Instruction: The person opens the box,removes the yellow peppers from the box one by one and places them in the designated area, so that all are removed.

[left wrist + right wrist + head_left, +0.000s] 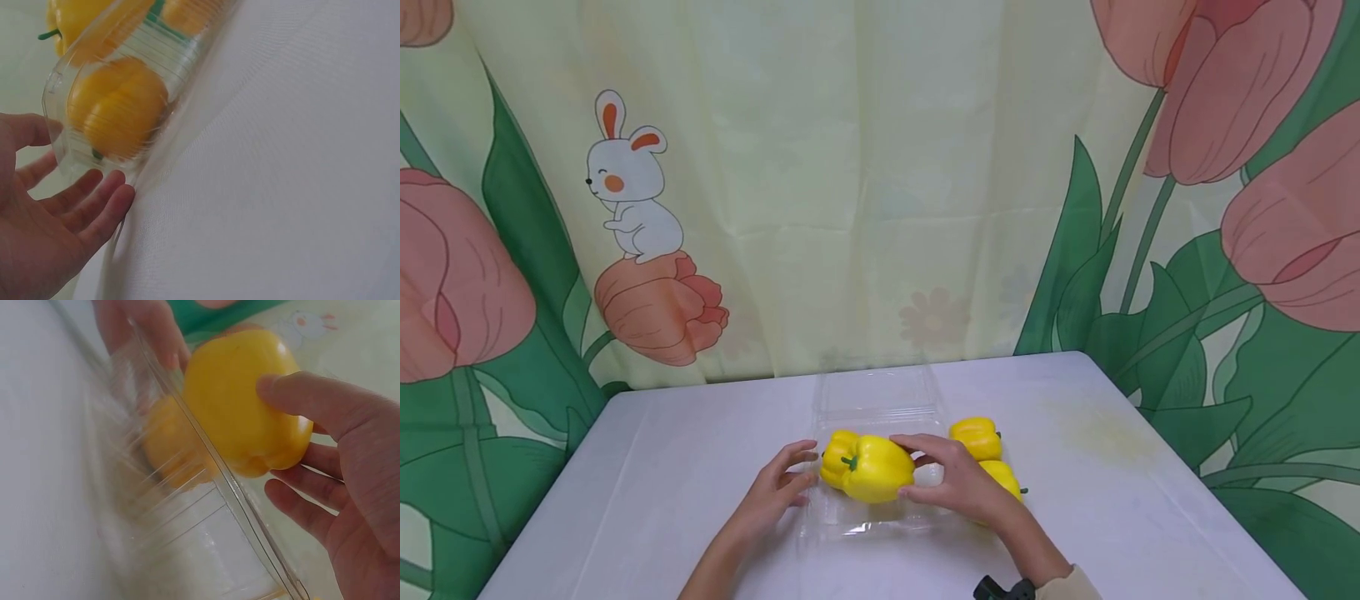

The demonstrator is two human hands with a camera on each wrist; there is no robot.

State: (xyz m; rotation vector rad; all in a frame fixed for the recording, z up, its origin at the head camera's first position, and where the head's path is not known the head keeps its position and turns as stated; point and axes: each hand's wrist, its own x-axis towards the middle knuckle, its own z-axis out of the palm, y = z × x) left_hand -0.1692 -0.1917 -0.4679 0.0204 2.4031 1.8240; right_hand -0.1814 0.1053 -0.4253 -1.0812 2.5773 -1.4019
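Observation:
A yellow bell pepper with a green stem is gripped by my right hand, thumb on one side and fingers on the other. It is held over a clear plastic clamshell box, whose lid is folded back. Inside the box, at its left end, lies another yellow bell pepper, seen through the ribbed wall. My left hand is at the box's left side with loosely bent fingers by the outer wall and the thumb near the rim; nothing is gripped there.
Two more yellow bell peppers, a far one and a near one, lie right of the box; my right hand partly covers the near one. A white cloth covers the table. Behind it hangs a curtain printed with tulips and a rabbit.

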